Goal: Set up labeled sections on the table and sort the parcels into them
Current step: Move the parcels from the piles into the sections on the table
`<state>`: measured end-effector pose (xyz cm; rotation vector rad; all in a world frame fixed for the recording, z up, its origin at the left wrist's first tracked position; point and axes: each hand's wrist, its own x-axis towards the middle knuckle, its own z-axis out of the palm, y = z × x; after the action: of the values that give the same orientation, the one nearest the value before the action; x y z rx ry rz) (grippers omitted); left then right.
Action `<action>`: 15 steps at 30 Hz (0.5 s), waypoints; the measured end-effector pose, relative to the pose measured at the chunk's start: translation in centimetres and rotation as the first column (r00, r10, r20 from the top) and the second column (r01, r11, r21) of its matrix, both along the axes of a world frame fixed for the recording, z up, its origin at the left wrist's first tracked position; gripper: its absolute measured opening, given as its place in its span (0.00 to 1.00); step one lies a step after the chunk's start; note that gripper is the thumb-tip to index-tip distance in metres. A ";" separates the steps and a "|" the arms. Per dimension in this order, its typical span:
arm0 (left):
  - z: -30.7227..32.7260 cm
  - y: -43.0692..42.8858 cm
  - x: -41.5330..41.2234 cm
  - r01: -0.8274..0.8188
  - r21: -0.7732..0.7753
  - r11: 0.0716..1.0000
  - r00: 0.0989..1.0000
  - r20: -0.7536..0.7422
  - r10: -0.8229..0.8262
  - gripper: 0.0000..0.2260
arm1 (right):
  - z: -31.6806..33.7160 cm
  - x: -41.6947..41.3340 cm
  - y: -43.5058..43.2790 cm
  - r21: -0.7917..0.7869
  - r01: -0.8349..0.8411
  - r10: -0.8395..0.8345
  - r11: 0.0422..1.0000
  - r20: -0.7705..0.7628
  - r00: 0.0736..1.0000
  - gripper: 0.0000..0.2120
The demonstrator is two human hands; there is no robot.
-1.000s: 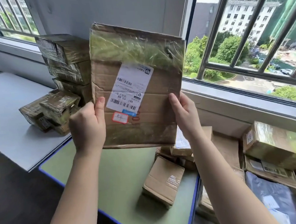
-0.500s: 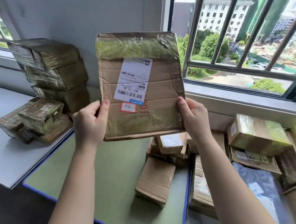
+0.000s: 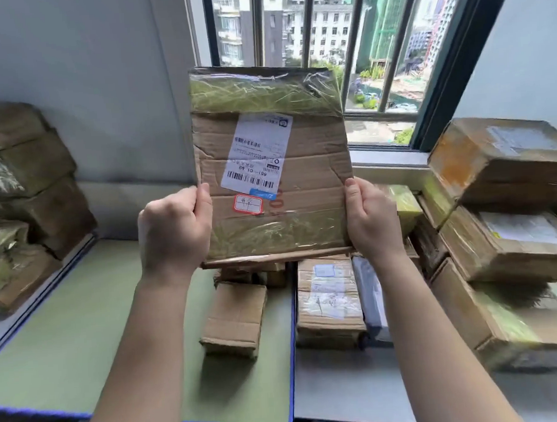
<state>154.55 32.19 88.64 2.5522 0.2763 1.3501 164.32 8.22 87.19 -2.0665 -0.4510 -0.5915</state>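
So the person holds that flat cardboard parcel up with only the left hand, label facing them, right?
Not only the left: in the head view the left hand and the right hand each grip a side edge of the flat cardboard parcel, label facing them.

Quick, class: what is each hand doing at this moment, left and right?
Left hand: grips the left edge of the flat cardboard parcel.
Right hand: grips the parcel's right edge.

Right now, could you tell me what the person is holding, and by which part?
A flat cardboard parcel, held upright: the left hand grips its lower left edge, the right hand its lower right edge.
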 end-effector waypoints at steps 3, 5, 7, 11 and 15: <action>0.6 -3.4 -1.4 0.058 0.006 0.998 0.998 -0.030 -0.058 0.20 | 0.5 -2.0 -4.1 -0.062 0.086 -0.085 0.994 0.020 0.996 0.16; 1.0 -5.7 -2.6 0.076 0.013 0.997 0.996 -0.044 -0.075 0.20 | 0.7 -3.7 -6.7 -0.106 0.109 -0.106 0.988 0.031 0.994 0.16; 1.3 -8.2 -4.2 0.086 0.034 0.996 0.996 -0.036 -0.085 0.20 | 0.9 -5.9 -9.5 -0.133 0.142 -0.138 0.981 0.038 0.990 0.17; 1.2 -13.9 -8.0 0.100 0.076 0.992 0.995 -0.012 -0.099 0.20 | 0.6 -10.8 -15.3 -0.139 0.205 -0.195 0.969 0.085 0.977 0.17; -0.2 -20.1 -11.9 0.115 0.081 0.990 0.992 -0.058 -0.111 0.20 | -0.2 -16.3 -21.4 -0.199 0.277 -0.261 0.940 0.102 0.960 0.15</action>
<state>142.66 12.05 88.48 2.6320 0.0846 1.2792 148.03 -13.19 86.98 -2.3366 -0.2831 -0.8149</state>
